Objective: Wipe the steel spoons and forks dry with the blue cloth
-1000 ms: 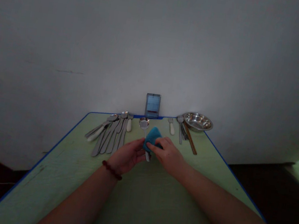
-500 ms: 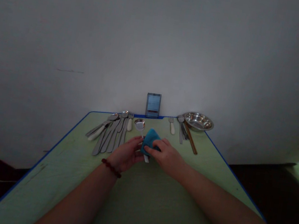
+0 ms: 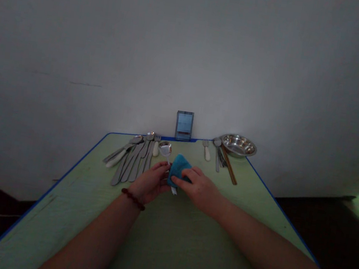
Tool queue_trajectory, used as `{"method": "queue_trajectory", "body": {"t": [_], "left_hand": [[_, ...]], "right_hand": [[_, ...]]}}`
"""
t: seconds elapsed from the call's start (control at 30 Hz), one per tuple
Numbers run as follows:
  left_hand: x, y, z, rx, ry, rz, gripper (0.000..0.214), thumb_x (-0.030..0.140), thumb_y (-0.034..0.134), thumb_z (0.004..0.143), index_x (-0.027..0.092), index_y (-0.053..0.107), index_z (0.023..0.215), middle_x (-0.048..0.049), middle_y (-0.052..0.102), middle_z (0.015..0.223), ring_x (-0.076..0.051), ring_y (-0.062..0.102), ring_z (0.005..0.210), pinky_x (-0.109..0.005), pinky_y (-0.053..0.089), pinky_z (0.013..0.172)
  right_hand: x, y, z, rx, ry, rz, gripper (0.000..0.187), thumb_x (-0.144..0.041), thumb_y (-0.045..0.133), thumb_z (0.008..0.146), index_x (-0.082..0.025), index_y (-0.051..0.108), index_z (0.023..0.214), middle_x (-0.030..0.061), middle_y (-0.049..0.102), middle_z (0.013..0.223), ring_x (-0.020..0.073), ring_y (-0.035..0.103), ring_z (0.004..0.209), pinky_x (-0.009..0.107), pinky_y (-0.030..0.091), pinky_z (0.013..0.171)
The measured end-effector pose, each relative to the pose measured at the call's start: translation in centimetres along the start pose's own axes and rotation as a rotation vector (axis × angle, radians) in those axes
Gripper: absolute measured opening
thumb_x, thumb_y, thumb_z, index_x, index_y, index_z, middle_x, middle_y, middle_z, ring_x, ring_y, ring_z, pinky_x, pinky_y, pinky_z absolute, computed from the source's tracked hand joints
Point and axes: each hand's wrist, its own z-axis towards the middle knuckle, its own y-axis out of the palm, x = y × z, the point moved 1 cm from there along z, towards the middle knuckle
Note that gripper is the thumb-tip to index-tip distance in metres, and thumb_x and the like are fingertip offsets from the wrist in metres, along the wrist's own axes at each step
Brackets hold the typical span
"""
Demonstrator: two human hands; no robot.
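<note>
A metal spoon (image 3: 165,149) with a wide bowl points away from me, held above the table's middle. My left hand (image 3: 151,181), with a dark red bead bracelet at the wrist, grips it by the handle. A blue cloth (image 3: 178,168) lies over the handle and hides most of it; the handle's end shows below the cloth. My right hand (image 3: 200,188) pinches the cloth against the handle from the right.
Several metal spoons, forks and other flatware (image 3: 133,159) lie fanned out at the left. On the right are a white-handled fork (image 3: 206,150), spoons (image 3: 217,150), wooden chopsticks (image 3: 229,165) and a steel bowl (image 3: 239,145). A phone-like screen (image 3: 184,126) leans on the wall.
The spoon's bowl has shifted slightly left and turned, showing more of its shiny inside. Both hands and the cloth have moved slightly left with it.
</note>
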Motion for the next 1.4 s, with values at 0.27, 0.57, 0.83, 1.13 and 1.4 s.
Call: {"method": "queue_trajectory", "body": {"t": [0.27,0.57,0.83,1.13,1.4], "left_hand": [[0.2,-0.6,0.3,0.029,0.043,-0.011,0.009,0.011,0.05,0.073,0.017,0.048,0.079,0.0012,0.057,0.063,-0.009,0.058,0.049,-0.018,0.047,0.043],[0.2,-0.8,0.6,0.122,0.107,-0.028,0.008,0.011,0.048,0.074,0.018,0.046,0.076,0.0035,0.053,0.056,-0.009,0.055,0.045,-0.018,0.045,0.041],[-0.1,-0.4,0.4,0.108,0.082,-0.024,0.01,0.01,0.049,0.072,0.019,0.045,0.074,0.0046,0.051,0.056,-0.007,0.053,0.044,-0.017,0.045,0.041],[-0.5,-0.2,0.5,0.109,0.073,-0.022,0.008,0.011,0.048,0.073,0.018,0.044,0.073,0.0041,0.052,0.056,-0.008,0.054,0.045,-0.017,0.045,0.039],[-0.2,-0.8,0.9,0.149,0.13,-0.14,0.012,0.007,0.044,0.075,0.018,0.043,0.07,0.0036,0.056,0.055,-0.008,0.056,0.045,-0.016,0.045,0.042]], "right_hand": [[-0.2,0.2,-0.1,-0.028,0.003,0.019,0.029,-0.018,0.037,0.083,-0.018,0.052,0.108,0.0067,0.047,0.087,0.0159,0.036,0.078,0.028,0.038,0.074],[-0.1,0.3,-0.1,-0.022,0.001,0.039,0.029,-0.019,0.036,0.084,-0.018,0.053,0.107,0.0059,0.047,0.087,0.0154,0.036,0.078,0.027,0.038,0.075],[-0.1,0.5,0.0,-0.022,0.057,0.027,0.03,-0.019,0.035,0.084,-0.017,0.053,0.108,0.0066,0.047,0.089,0.0161,0.036,0.08,0.028,0.037,0.076],[0.0,1.0,0.0,-0.04,0.085,0.034,0.031,-0.019,0.035,0.084,-0.018,0.053,0.109,0.007,0.047,0.089,0.0165,0.035,0.081,0.029,0.037,0.076],[0.0,0.6,0.0,-0.029,0.058,0.037,0.032,-0.018,0.033,0.084,-0.018,0.051,0.11,0.0078,0.048,0.089,0.0164,0.036,0.08,0.03,0.037,0.075]]}}
